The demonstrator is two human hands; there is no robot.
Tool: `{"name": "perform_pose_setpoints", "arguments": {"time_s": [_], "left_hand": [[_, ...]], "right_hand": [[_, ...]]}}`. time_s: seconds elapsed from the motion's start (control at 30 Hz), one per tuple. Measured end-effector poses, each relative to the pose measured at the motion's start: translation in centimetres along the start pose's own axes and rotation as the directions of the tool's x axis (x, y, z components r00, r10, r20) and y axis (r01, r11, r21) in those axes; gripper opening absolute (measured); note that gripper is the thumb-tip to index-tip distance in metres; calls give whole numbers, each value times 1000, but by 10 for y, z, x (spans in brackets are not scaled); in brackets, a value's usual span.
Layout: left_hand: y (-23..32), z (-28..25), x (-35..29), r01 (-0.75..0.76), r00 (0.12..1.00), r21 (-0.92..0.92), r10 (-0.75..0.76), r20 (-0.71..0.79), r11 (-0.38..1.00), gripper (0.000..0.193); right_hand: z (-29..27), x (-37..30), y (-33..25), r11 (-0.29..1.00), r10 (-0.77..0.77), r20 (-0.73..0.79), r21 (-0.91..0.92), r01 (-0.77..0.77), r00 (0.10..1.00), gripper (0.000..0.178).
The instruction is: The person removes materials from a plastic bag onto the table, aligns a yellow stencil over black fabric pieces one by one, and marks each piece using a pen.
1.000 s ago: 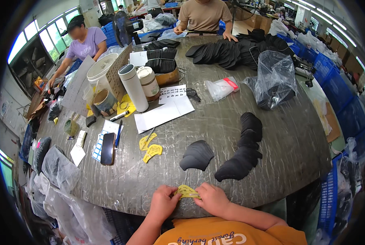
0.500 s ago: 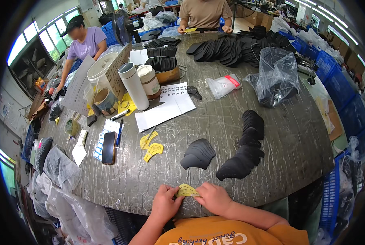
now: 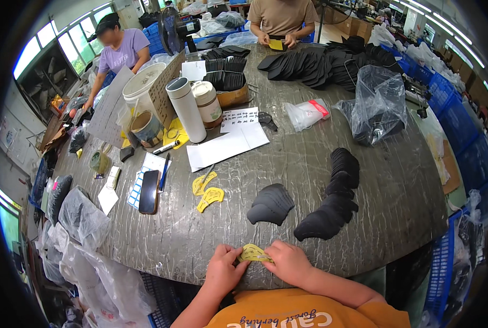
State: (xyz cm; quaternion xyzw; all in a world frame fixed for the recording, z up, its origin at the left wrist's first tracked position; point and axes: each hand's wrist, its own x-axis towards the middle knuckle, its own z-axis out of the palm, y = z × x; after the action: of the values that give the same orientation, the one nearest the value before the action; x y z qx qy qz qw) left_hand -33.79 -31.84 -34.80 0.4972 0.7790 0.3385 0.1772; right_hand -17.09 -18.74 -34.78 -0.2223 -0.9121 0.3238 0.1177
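A curved yellow template (image 3: 252, 252) with slots is held between my two hands near the table's front edge. My left hand (image 3: 224, 268) pinches its left end with thumb and fingers. At the other end, the closed fingers of my right hand (image 3: 289, 263) grip it. A thin greyish line shows by the right fingertips; I cannot make out what it is. Whether anything lies under the template is hidden. Just beyond my hands is a small fanned stack of black curved pieces (image 3: 271, 204). To its right, a longer curved row of black pieces (image 3: 334, 202) overlaps on the table.
Two yellow templates (image 3: 210, 199) lie left of centre, near a phone (image 3: 149, 192) and a blue pen (image 3: 164, 172). Beyond stand a white bottle (image 3: 186, 112), a lidded jar (image 3: 207, 103) and white paper (image 3: 227, 146). A clear bag (image 3: 378, 104) sits far right. Two people work across the table.
The view has shifted slightly, so the table's things appear a little to the right. The person opposite has brought both hands together around a yellow piece. My grip on the template looks the same.
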Motion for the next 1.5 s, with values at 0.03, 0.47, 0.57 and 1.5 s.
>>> {"name": "perform_pose_setpoints", "arguments": {"time_s": [0.03, 0.47, 0.57, 1.5], "left_hand": [[0, 0, 0, 4, 1000, 5, -4, 4, 1000, 36], [3, -1, 0, -3, 1000, 34, 3, 1, 999, 36], [0, -2, 0, -2, 1000, 31, 2, 8, 1000, 36], [-1, -2, 3, -14, 1000, 4, 14, 0, 1000, 33]], "right_hand": [[0, 0, 0, 1000, -5, -7, 3, 5, 1000, 21], [-12, 13, 1, 955, -28, -134, 288, 66, 991, 16], [-28, 25, -13, 966, -239, -402, -6, 259, 884, 15], [-8, 17, -7, 894, 15, -89, 447, 27, 996, 13]]}}
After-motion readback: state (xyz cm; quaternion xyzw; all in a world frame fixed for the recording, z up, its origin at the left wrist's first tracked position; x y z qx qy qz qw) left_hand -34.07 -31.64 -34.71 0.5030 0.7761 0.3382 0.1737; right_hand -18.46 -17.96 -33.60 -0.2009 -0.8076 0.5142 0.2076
